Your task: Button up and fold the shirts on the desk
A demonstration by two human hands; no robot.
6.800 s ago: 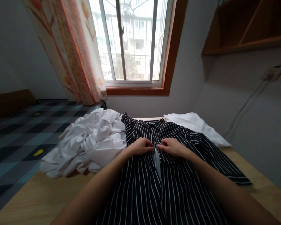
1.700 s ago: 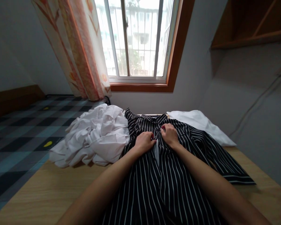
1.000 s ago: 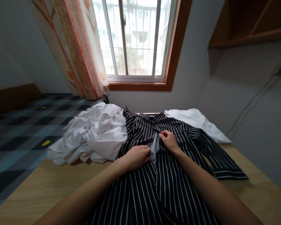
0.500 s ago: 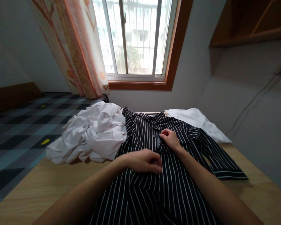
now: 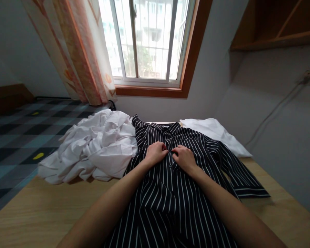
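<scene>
A black shirt with white stripes [image 5: 160, 199] lies spread out front side up, its collar toward the window and one sleeve stretched to the right. Both hands are at its front opening, a little below the collar. My left hand [image 5: 156, 151] pinches the left side of the opening with thumb and fingers. Close by on the right, my right hand [image 5: 184, 156] has its fingers closed on the other edge of the opening. A small button [image 5: 170, 166] shows on the placket just below the hands. The fingertips hide what lies exactly between them.
A crumpled white cloth heap [image 5: 100, 144] sits left of the shirt on the wooden table [image 5: 67, 203]. Folded white cloth [image 5: 217, 132] lies at the back right. Beyond the table's left edge is a bed with a checked cover [image 5: 12, 137]. A window [image 5: 147, 41] is ahead.
My left hand has moved up and away from me, from the shirt's middle to the opening beside my right hand. My right hand has stayed near the placket. The view has shifted slightly.
</scene>
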